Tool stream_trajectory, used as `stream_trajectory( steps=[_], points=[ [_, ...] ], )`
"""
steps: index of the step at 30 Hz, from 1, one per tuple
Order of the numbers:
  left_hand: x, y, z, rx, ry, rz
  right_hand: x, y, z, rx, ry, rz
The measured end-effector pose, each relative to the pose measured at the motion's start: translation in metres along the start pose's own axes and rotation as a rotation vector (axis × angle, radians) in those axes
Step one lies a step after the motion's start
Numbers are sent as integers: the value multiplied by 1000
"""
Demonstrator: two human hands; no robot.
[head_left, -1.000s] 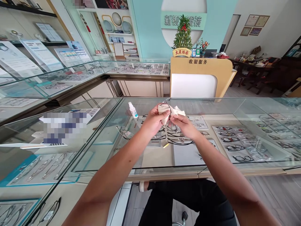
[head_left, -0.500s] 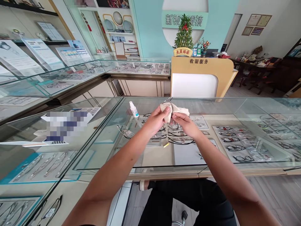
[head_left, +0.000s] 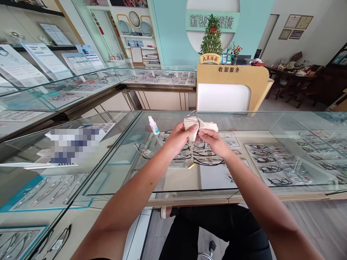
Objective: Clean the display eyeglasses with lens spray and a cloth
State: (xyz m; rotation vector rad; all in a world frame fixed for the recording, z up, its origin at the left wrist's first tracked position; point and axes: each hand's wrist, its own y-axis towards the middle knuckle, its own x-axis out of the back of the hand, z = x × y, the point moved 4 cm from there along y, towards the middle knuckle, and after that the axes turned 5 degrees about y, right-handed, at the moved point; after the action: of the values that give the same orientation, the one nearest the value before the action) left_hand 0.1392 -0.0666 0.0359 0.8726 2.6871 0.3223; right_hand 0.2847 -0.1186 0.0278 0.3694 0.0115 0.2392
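Above the glass counter, my left hand [head_left: 181, 136] is closed on a cream cleaning cloth [head_left: 208, 125], its thumb pressing the cloth over part of a pair of glasses [head_left: 193, 113]. Thin dark frame parts stick out above the cloth. My right hand [head_left: 211, 139] is closed too, pinching the glasses at the lower right of the cloth; its fingertips are partly hidden. The lenses are mostly covered by the cloth. A white spray bottle [head_left: 153, 125] stands on the glass, left of my left hand.
Beneath the glass counter top [head_left: 168, 180] lie several rows of glasses [head_left: 208, 160], with more on a tray [head_left: 267, 169] to the right. A folded leaflet [head_left: 76, 144] rests on the left counter. Beyond stands a wooden cash desk [head_left: 233, 74] bearing a plant [head_left: 211, 38].
The left hand and the cloth have shifted very slightly to the left, with the thumb a little lower on the cloth. Both hands keep their hold.
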Motion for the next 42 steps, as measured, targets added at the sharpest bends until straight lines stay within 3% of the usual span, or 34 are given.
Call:
stream_trajectory(
  steps=[16,25,31,36,42],
  points=[
    [-1,-5,-6,-48,58,-69,-1,-3,-1,-31,19,29],
    [-2,-8,-13,-44,46,-184,-9,-2,9,50,-1,80],
    [-1,-8,-14,-70,37,-211,-11,-3,6,1,15,89],
    [3,-5,-16,-78,19,-165,-14,-4,10,-21,39,104],
    [6,0,-22,-41,-43,19,-9,-3,8,-24,79,46]
  ],
)
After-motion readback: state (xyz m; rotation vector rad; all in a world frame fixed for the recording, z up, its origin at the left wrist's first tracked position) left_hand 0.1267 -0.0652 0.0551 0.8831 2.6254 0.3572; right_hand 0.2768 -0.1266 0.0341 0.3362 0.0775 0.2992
